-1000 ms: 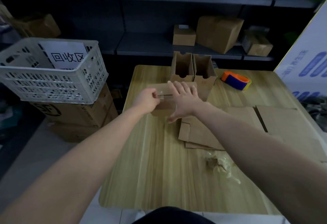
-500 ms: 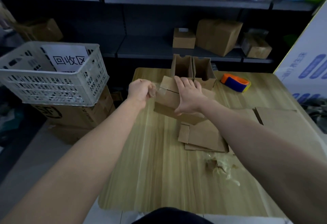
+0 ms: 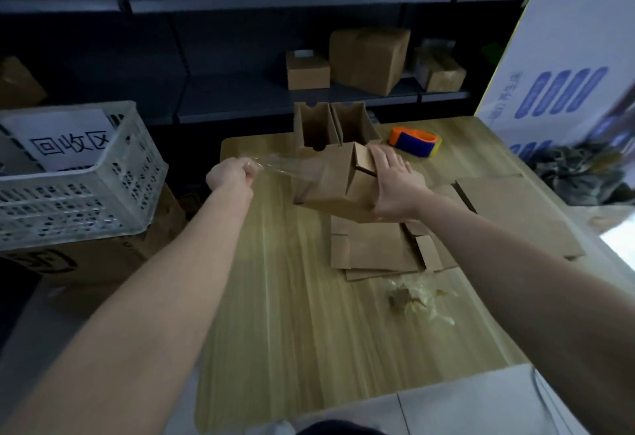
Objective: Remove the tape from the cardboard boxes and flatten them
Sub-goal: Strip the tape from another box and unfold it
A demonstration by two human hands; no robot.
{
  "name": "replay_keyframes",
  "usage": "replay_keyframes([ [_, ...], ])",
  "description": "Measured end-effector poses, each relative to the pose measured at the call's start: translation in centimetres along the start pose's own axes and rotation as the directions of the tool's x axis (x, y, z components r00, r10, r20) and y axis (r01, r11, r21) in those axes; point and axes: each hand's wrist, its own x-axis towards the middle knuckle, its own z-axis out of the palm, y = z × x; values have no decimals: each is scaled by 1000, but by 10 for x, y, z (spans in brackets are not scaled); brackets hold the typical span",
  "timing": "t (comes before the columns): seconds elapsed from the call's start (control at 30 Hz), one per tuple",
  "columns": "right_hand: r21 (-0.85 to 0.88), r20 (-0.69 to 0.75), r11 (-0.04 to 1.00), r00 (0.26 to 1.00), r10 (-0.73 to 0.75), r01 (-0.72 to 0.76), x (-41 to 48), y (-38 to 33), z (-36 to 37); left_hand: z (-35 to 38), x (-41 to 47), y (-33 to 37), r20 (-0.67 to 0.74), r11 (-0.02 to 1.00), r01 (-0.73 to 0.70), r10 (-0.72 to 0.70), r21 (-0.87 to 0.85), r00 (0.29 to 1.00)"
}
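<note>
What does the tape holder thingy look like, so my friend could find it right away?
Start at the wooden table and look to its far edge, where two open cardboard boxes stand side by side. Just right of them lies the tape dispenser. It is the only bright thing on the table, orange and blue among all the brown cardboard.

I can read only one sign: a white paper sheet [image 3: 68, 140] standing in the white plastic crate [image 3: 103, 201] carries three large black characters, 回收区. The big white box [image 3: 567, 56] at the right has blue printing with a column of Chinese characters, too blurred for me. The cardboard box [image 3: 86, 259] under the crate shows part of a black logo, which I cannot read.
</note>
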Motion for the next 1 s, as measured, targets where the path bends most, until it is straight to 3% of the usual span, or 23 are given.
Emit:
replay_keyframes([
  [0.1, 39, -68, 991, 989, 129, -127, -15, 30, -4, -6, 17, 4, -72, 997, 9, -15, -82, 997],
  [0.17, 16, -105, 979, 973, 205, -205, -24, 46, -9, -3, 19, -7, -40, 989, -67, 73, 135, 997],
  [0.23, 16, -158, 973, 960, 229, -230, -25, 53, -13, 3, 6, -32, 79, 887, -188, 171, 422, 982],
  [0.3, 21, -232, 970, 943, 240, -242, -24, 56, -17, 11, -16, -60, 247, 759, -326, 222, 563, 943],
  [0.4, -3, -317, 957, 908, 275, -291, -31, 67, -24, 24, -46, -99, 452, 602, -519, 276, 607, 848],
  [0.53, -22, -305, 958, 914, 265, -285, -47, 99, -33, 38, -81, -161, 647, 423, -674, 230, 606, 727],
  [0.77, -35, -244, 979, 952, 186, -201, -70, 154, -27, 36, -126, -279, 686, 212, -668, -20, 713, 727],
  [0.93, -13, -198, 991, 972, 130, -135, -80, 181, -15, 30, -132, -329, 624, 82, -618, -99, 782, 775],
  [1.0, -5, -181, 993, 976, 117, -120, -82, 187, -13, 32, -130, -342, 603, -41, -609, -102, 792, 791],
])
